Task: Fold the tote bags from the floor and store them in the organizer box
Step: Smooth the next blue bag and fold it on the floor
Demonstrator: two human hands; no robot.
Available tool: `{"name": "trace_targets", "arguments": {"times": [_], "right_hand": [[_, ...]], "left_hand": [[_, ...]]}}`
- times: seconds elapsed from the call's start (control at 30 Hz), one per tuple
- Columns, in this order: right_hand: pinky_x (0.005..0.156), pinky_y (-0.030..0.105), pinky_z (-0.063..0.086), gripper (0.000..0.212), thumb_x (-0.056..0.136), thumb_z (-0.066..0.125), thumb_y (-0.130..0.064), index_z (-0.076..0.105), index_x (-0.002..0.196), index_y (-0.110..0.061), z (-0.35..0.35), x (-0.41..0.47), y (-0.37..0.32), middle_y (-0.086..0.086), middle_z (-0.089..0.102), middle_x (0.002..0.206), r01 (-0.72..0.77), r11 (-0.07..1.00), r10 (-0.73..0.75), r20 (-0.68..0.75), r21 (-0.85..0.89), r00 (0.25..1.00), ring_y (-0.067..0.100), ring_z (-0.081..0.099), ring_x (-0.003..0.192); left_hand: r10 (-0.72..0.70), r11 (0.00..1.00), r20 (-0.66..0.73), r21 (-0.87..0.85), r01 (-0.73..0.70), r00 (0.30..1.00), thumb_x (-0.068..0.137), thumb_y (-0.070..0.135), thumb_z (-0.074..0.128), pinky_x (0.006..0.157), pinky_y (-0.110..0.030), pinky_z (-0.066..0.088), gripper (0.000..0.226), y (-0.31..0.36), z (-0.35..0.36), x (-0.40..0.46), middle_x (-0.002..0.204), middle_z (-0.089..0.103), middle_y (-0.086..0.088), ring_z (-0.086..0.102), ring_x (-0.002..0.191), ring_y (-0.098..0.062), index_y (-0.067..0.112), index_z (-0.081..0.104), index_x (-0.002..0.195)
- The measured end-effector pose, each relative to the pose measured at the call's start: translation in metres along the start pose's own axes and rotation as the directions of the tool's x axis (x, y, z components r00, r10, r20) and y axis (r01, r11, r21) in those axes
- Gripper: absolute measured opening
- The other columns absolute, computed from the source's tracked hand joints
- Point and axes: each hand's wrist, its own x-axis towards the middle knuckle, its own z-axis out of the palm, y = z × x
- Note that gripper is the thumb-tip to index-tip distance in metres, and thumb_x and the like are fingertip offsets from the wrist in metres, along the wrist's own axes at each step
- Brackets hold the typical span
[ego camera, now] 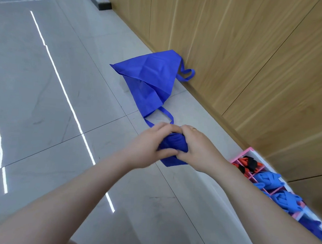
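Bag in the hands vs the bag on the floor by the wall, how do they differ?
The held bag is bunched into a small bundle; the floor bag is loose and spread out. The left hand and right hand grip the held bag above the tiles; the floor bag lies untouched against the wood-panelled wall, handles splayed. Both are blue fabric.

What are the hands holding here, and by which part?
Both hands, left hand and right hand, grip a bunched blue tote bag around its folded body.
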Motion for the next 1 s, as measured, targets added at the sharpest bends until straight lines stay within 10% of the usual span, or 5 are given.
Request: {"name": "trace_targets", "arguments": {"times": [0.17, 0.47, 0.6, 0.8, 1.0], "right_hand": [[0.068, 0.02, 0.039, 0.016, 0.082, 0.068, -0.021, 0.061, 0.096, -0.019, -0.015, -0.001, 0.003, -0.003, 0.058, 0.089, 0.056, 0.993, -0.054, -0.021, 0.105, 0.998, 0.009, 0.052, 0.08], [0.072, 0.021, 0.048, 0.021, 0.078, 0.075, -0.013, 0.062, 0.086, -0.027, -0.026, -0.001, 0.006, -0.011, 0.066, 0.082, 0.063, 0.794, 0.054, -0.173, 0.605, 0.983, 0.004, 0.061, 0.076], [0.078, 0.029, 0.047, 0.032, 0.065, 0.072, -0.037, 0.054, 0.089, -0.027, -0.029, -0.006, 0.018, -0.013, 0.058, 0.086, 0.04, 0.743, 0.025, -0.087, 0.668, 0.996, 0.009, 0.055, 0.082], [0.099, 0.033, 0.045, 0.055, 0.072, 0.077, -0.01, 0.047, 0.108, -0.038, -0.03, -0.01, 0.027, -0.015, 0.053, 0.115, 0.0, 0.868, -0.075, 0.13, 0.497, 0.989, 0.004, 0.055, 0.107], [0.079, 0.046, 0.047, 0.045, 0.067, 0.082, -0.015, 0.051, 0.092, -0.034, -0.018, -0.015, 0.032, -0.003, 0.058, 0.079, -0.035, 0.878, 0.015, 0.046, 0.477, 0.999, 0.025, 0.054, 0.079]], "left_hand": [[-0.041, 0.999, 0.027, -0.021, 0.041, 0.999, 0.086, 0.028, 0.066, 0.077, -0.002, 0.035, 0.045, -0.009, 0.0, 0.001, 0.108, 0.052, 0.022, 0.05, 0.094, 0.007, 0.04, 0.04, 0.121], [-0.113, 0.975, -0.044, -0.199, 0.102, 0.993, 0.07, 0.038, 0.069, 0.08, -0.036, 0.053, 0.052, -0.013, 0.0, -0.003, 0.098, 0.065, 0.01, 0.063, 0.088, -0.014, 0.048, 0.038, 0.111], [-0.173, 0.859, -0.005, -0.49, 0.149, 0.985, 0.07, 0.031, 0.072, 0.086, -0.035, 0.053, 0.05, -0.018, 0.0, -0.004, 0.109, 0.065, 0.005, 0.063, 0.104, -0.017, 0.037, 0.047, 0.113], [-0.262, 0.708, 0.082, -0.66, 0.249, 0.962, 0.074, 0.013, 0.066, 0.08, -0.026, 0.052, 0.043, -0.03, 0.005, -0.008, 0.109, 0.066, 0.001, 0.063, 0.103, -0.015, 0.019, 0.051, 0.114], [-0.264, 0.701, 0.157, -0.647, 0.301, 0.952, 0.086, -0.002, 0.057, 0.079, -0.025, 0.054, 0.034, -0.026, 0.004, -0.006, 0.106, 0.065, 0.002, 0.064, 0.096, -0.008, 0.015, 0.051, 0.114]]}}
